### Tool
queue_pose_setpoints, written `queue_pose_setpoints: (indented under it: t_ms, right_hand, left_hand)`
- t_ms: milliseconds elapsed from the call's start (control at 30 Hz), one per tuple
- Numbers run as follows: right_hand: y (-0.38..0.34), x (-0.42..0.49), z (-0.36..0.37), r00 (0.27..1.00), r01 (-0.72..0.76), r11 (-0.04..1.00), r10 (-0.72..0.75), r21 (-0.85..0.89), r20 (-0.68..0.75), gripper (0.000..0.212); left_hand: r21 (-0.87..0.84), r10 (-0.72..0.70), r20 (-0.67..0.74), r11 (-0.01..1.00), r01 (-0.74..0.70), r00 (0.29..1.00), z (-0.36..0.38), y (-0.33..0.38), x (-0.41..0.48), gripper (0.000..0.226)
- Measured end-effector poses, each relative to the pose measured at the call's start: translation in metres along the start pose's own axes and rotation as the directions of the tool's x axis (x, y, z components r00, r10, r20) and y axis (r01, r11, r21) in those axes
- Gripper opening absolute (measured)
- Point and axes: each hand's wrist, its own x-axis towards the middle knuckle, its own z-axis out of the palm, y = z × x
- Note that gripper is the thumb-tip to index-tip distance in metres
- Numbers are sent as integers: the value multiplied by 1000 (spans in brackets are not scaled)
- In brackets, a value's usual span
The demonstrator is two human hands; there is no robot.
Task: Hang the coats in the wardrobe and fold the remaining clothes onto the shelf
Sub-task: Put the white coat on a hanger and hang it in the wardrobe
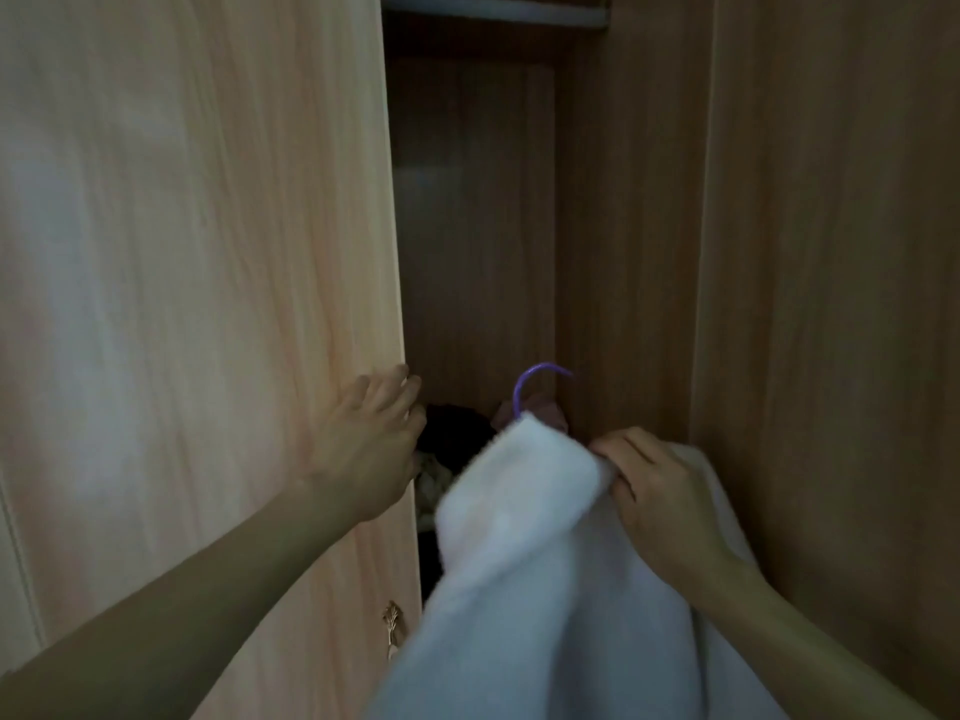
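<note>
A white fluffy coat (524,574) hangs on a purple hanger, whose hook (530,387) sticks up above the collar in front of the dark wardrobe opening. My right hand (654,491) grips the coat at its shoulder, fingers curled into the fabric. My left hand (371,444) rests on the edge of the light wooden wardrobe door (208,304), with its fingers around that edge. A grey hanging rail (493,7) runs across the top of the wardrobe.
Dark and pinkish clothes (462,433) lie low inside the wardrobe behind the coat. A wooden side panel (831,304) closes the right side. A small metal door handle (392,626) sits low on the left door.
</note>
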Motion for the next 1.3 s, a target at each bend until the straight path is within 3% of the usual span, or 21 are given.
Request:
queue_pose_setpoints:
  t_ms: [167,533,667,800,967,1067,1200,1300]
  right_hand:
    - [-4,0,11,1000,-16,999,17,-29,21,34]
    - [-22,-1,19,999,-40,999,40,-7,10,34]
    - [-33,-5,16,997,-67,998,67,-5,31,33]
    - [-45,-7,3,997,-68,998,68,1,44,31]
    - [-48,-15,-19,997,-66,998,66,12,47,31]
    - [-49,-20,-29,997,-63,997,62,34,50,30]
    - [-53,-25,-40,998,-50,996,48,74,32,30]
    - [-57,-33,-47,1000,-16,993,16,117,-3,25]
  left_hand:
    - [52,59,-21,997,-58,998,14,-4,2,53]
    - [188,120,168,970,-152,978,6,-4,7,48]
    - [106,95,137,988,-110,986,9,0,10,37]
    - [7,123,-3,992,-123,992,7,-1,4,43]
    - [-2,136,-67,991,-136,989,-9,3,-13,41]
    - [6,128,-67,992,-127,990,-22,6,-26,32]
    - [-19,86,-44,996,-87,995,-48,16,-42,45]
    - [93,22,35,995,-25,999,-71,26,-53,33]
